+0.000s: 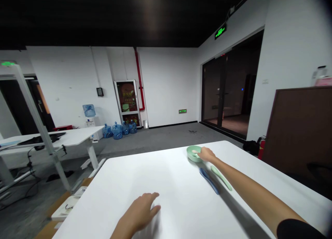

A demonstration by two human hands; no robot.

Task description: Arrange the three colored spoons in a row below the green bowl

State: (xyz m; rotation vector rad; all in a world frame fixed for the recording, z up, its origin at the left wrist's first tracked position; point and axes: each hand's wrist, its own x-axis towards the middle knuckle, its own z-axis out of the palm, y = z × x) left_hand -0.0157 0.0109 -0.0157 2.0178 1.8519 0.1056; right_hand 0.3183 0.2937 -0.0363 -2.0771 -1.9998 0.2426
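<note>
My right hand (206,154) reaches far across the white table (155,173) and grips the near rim of a pale green bowl (193,152), fingers curled over its edge. Just beside my right forearm lie a blue spoon (209,180) and a pale green spoon (221,177), side by side on the tabletop. My left hand (141,211) rests palm down on the table near the front edge, fingers stretched out flat, holding nothing.
A second white desk (64,137) with a slanted metal frame (38,125) stands to the left. Water bottles (118,130) and a dispenser (89,112) stand by the back wall. A dark brown cabinet (301,128) rises on the right. Cardboard (67,206) lies on the floor left of the table.
</note>
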